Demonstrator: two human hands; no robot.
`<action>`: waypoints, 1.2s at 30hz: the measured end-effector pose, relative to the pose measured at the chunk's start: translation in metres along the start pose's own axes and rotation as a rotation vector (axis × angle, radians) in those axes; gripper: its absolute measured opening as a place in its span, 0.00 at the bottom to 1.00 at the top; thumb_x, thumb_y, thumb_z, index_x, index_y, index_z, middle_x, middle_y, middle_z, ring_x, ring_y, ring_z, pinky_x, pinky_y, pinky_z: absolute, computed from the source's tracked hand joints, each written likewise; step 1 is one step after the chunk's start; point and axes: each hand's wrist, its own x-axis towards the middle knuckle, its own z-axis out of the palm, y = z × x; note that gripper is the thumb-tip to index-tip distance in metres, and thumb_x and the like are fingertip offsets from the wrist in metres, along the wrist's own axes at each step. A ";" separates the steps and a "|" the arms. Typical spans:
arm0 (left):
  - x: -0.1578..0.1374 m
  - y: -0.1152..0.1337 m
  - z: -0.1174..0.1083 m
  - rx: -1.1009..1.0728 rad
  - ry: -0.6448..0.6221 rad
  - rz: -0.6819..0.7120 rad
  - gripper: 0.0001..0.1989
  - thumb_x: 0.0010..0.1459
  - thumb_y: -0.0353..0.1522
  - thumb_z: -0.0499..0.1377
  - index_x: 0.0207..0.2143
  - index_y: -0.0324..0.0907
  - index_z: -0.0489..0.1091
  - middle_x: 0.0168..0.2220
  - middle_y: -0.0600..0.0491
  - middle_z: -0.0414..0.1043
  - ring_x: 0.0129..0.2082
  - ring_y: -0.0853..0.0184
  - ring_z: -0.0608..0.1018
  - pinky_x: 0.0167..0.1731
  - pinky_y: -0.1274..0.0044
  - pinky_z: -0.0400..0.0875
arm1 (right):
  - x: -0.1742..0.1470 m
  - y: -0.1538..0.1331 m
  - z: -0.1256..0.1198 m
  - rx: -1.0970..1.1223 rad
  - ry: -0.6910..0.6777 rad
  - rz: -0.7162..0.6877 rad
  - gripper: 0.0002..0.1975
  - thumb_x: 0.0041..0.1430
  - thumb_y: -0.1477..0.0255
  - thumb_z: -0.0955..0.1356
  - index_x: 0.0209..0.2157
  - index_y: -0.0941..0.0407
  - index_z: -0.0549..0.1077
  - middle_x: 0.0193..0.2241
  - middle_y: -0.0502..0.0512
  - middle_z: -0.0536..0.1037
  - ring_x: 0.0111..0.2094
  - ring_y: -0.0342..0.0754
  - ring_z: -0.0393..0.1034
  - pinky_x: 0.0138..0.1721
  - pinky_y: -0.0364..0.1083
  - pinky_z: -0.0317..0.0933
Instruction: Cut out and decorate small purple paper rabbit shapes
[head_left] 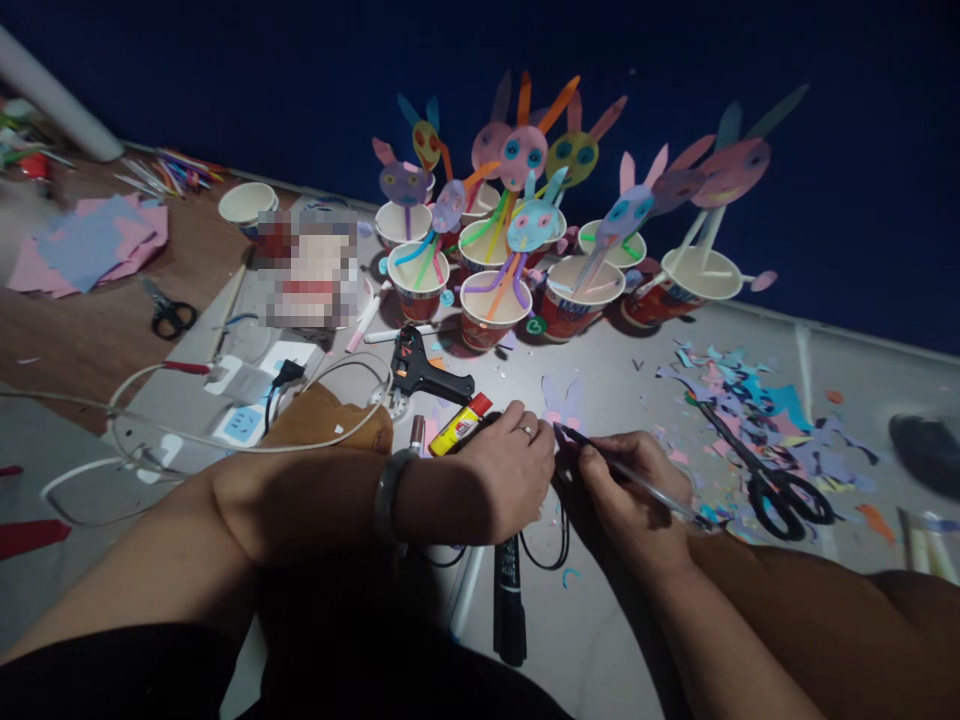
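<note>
My right hand (645, 485) is closed around a clear-barrelled pen (637, 477), its tip down by the fingers of my left hand. My left hand (514, 470) rests on the table, fingers bent and close together against the lower edge of a small pale purple and pink paper rabbit cutout (561, 402). Its lower part is hidden by my hands. Beside my left hand lie a yellow glue stick (459, 425) with a red cap and a brown-capped marker (417, 436). Below my hands is a black marker (509, 605).
Paper cups (495, 310) with paper rabbit heads on straws stand at the back. A black glue gun (429, 370) lies left of centre, near a power strip (244, 425) and cables. Black scissors (757, 465) lie among paper scraps (750, 390) at right. Coloured paper sheets (94, 240) are far left.
</note>
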 end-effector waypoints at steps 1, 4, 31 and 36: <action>0.000 0.000 0.000 -0.002 0.002 0.000 0.31 0.63 0.44 0.52 0.60 0.32 0.64 0.62 0.39 0.61 0.58 0.51 0.65 0.61 0.61 0.51 | 0.000 0.001 0.000 -0.005 0.003 0.002 0.08 0.52 0.64 0.67 0.27 0.54 0.72 0.23 0.53 0.79 0.24 0.49 0.73 0.26 0.46 0.64; 0.000 0.000 0.001 -0.006 0.010 -0.001 0.29 0.63 0.43 0.52 0.59 0.32 0.65 0.61 0.39 0.62 0.57 0.51 0.66 0.60 0.61 0.52 | 0.000 0.002 0.000 -0.018 0.018 0.005 0.07 0.52 0.65 0.67 0.26 0.54 0.72 0.22 0.52 0.78 0.23 0.49 0.72 0.26 0.46 0.63; -0.001 -0.001 0.000 -0.005 0.021 -0.004 0.28 0.63 0.42 0.51 0.58 0.32 0.66 0.58 0.40 0.65 0.54 0.52 0.67 0.58 0.62 0.53 | 0.002 0.003 -0.004 0.052 0.126 0.076 0.05 0.49 0.69 0.67 0.24 0.52 0.67 0.20 0.49 0.71 0.22 0.46 0.64 0.25 0.46 0.59; -0.001 -0.001 0.001 0.003 0.026 0.000 0.29 0.62 0.43 0.51 0.59 0.31 0.65 0.59 0.39 0.64 0.55 0.52 0.66 0.59 0.61 0.52 | 0.003 0.002 -0.004 0.035 0.127 0.073 0.05 0.49 0.69 0.67 0.23 0.52 0.67 0.19 0.49 0.71 0.22 0.47 0.64 0.26 0.46 0.59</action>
